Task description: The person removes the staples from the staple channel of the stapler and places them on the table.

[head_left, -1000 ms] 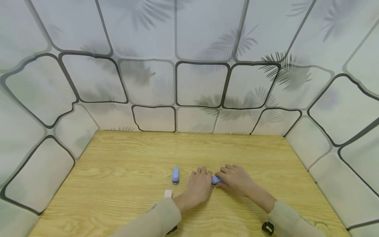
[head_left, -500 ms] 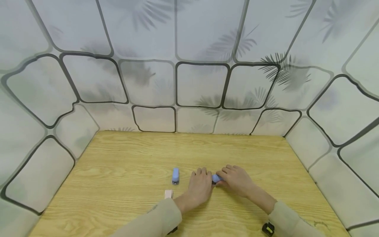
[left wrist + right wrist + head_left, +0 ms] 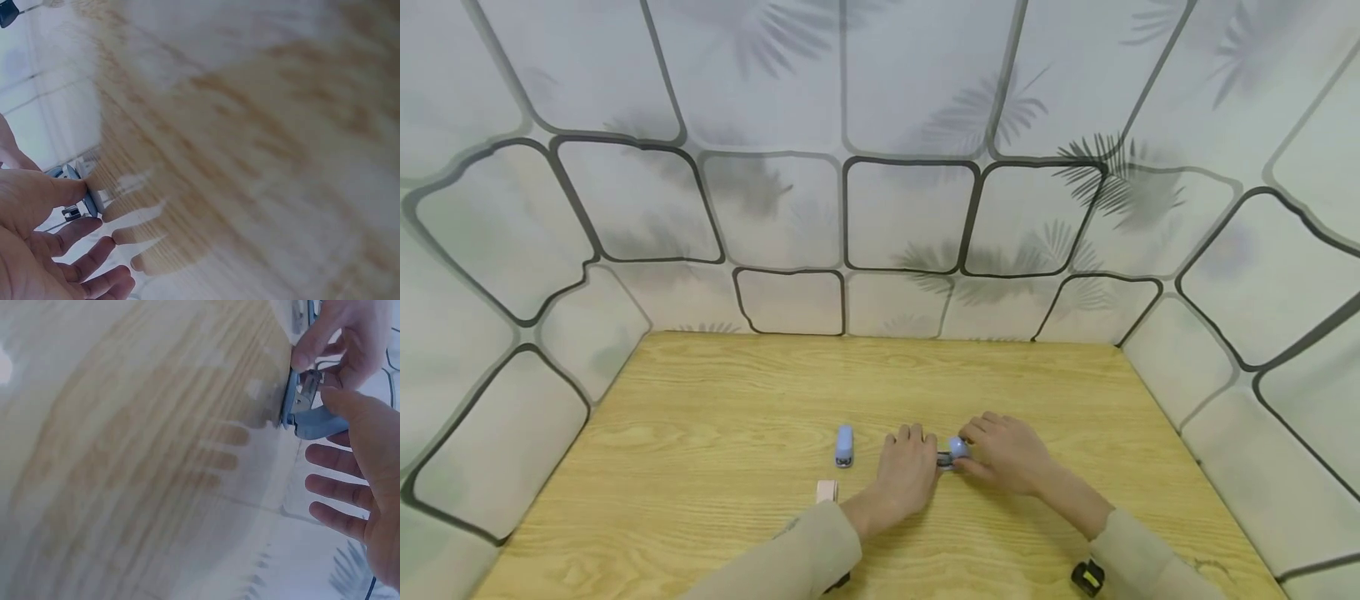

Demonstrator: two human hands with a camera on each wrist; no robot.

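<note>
A blue stapler (image 3: 958,447) lies between my two hands, its top cover raised and the metal staple channel bared. My left hand (image 3: 907,468) pinches the base end of it between thumb and finger. On the cover, my right hand (image 3: 1011,454) has thumb and forefinger closed, its other fingers spread apart in the right wrist view. That view shows the lifted cover (image 3: 319,423) tilted away from the base. In the left wrist view the thumb touches the stapler's base (image 3: 94,201). Part of the stapler is hidden by my fingers.
A second blue stapler (image 3: 844,446) stands on the wooden table (image 3: 715,433), left of my left hand. Nearer to me is a small pale pink block (image 3: 826,490), partly hidden by my left sleeve. Patterned fabric walls (image 3: 902,217) surround the table's back and sides.
My right hand has moved slightly right, swinging the stapler's cover up and back so that the metal channel shows. The left hand has stayed in place.
</note>
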